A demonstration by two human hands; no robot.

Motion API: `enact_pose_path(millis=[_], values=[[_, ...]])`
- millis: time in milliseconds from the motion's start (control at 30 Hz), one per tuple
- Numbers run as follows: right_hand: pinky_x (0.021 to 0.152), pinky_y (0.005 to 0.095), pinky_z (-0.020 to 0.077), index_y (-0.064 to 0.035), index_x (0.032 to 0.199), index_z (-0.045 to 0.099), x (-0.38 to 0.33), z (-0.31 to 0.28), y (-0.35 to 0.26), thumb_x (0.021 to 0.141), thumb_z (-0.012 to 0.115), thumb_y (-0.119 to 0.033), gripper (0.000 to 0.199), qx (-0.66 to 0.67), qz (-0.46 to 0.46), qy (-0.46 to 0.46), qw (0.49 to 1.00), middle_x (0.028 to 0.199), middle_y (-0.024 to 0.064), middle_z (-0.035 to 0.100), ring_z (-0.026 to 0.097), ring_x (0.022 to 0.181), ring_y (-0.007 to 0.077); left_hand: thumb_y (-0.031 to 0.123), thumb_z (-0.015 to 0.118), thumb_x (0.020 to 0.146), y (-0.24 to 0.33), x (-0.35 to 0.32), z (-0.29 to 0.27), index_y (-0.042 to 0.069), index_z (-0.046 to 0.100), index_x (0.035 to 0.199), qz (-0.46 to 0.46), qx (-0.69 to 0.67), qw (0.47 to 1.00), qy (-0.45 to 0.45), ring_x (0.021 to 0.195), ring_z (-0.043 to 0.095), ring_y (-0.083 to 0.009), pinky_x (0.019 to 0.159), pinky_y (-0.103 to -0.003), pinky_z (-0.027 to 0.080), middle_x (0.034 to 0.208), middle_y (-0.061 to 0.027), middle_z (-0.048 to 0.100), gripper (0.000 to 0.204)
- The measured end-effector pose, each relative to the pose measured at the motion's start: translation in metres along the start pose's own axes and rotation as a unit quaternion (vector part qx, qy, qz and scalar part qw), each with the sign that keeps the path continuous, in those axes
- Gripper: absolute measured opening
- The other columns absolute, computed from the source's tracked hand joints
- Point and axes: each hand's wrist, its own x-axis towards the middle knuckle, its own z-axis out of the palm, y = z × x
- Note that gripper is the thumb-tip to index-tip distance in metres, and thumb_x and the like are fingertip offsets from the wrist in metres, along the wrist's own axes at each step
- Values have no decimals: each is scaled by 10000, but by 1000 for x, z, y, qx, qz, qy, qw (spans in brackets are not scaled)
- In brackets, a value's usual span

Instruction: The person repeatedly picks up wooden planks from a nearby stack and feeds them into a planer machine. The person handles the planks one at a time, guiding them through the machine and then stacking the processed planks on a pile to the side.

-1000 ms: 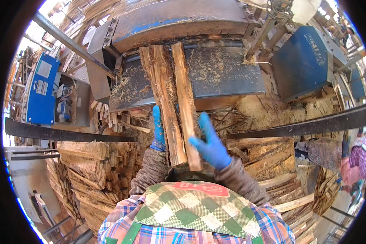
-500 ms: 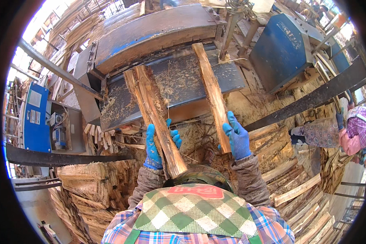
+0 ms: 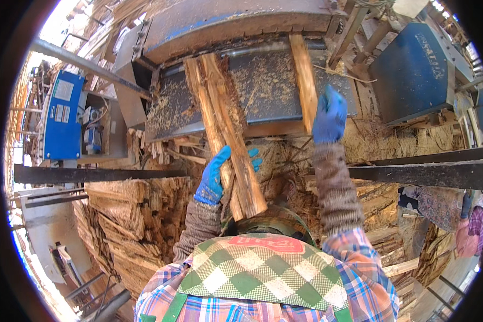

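Two rough wooden slabs (image 3: 225, 121) lie side by side, slanting from the metal machine bed (image 3: 268, 86) toward my body. My left hand (image 3: 213, 177), in a blue glove, holds them from below near their close end. Its thumb shows on the left and its fingertips come out on the right. Farther right, a single narrow wooden slab (image 3: 304, 80) points into the machine, its far end at the housing. Against this slab's near right edge is my blue-gloved right hand (image 3: 330, 115), fingers bent; its grip is partly hidden.
Sawdust covers the bed beneath the machine's heavy housing (image 3: 236, 24). A blue control box (image 3: 63, 115) stands left, a blue machine cover (image 3: 410, 75) right. Stacked wood (image 3: 129, 214) and dark metal bars (image 3: 424, 176) flank me. Another person (image 3: 469, 231) is at far right.
My right hand has moved forward with the single slab, whose far end now reaches the machine housing. The paired slabs remain in my left hand. The whole view has shifted.
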Motion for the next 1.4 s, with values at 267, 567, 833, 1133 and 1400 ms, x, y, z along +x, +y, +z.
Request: enact_pose_path(millis=[267, 567, 833, 1133, 1400], values=[[1089, 453, 444, 20, 1503, 385, -2, -7, -79, 983, 693, -269, 670, 346, 294, -200, 868, 1462, 244, 433, 461, 1332, 353, 337, 599, 1046, 11, 2, -9, 3, 379, 1554, 25, 26, 999, -4, 1382, 513, -396, 1091, -515, 526, 1495, -284, 499, 647], [833, 362, 555, 40, 1401, 520, -175, -94, -158, 918, 796, -366, 689, 373, 419, -456, 691, 1150, 134, 698, 667, 981, 174, 445, 658, 1007, 2, -6, -30, 6, 510, 1464, 28, 44, 991, 126, 1179, 665, -293, 985, -428, 593, 1366, -190, 629, 650], [743, 298, 529, 13, 1255, 666, -180, -92, -165, 971, 748, -267, 407, 360, 308, -402, 783, 984, 78, 736, 621, 847, 113, 585, 666, 959, 29, -44, -62, 46, 584, 1418, 66, 203, 953, 214, 1120, 646, -219, 946, -409, 539, 1284, -112, 654, 713], [716, 322, 482, 27, 1111, 727, -98, 11, -229, 1003, 687, -372, 416, 375, 162, -317, 856, 885, 46, 659, 591, 836, 144, 626, 632, 956, 141, 25, -47, 7, 510, 1462, 186, 356, 909, 114, 1165, 648, -305, 1033, -474, 547, 1290, -195, 657, 809], [833, 352, 564, -31, 1330, 613, 106, 87, -326, 1022, 653, -330, 431, 572, 260, -168, 760, 1258, 97, 644, 680, 1021, 223, 819, 374, 944, 266, 22, 6, 18, 171, 1620, 279, 130, 951, -37, 1272, 578, -364, 1075, -510, 504, 1453, -235, 509, 1067]])
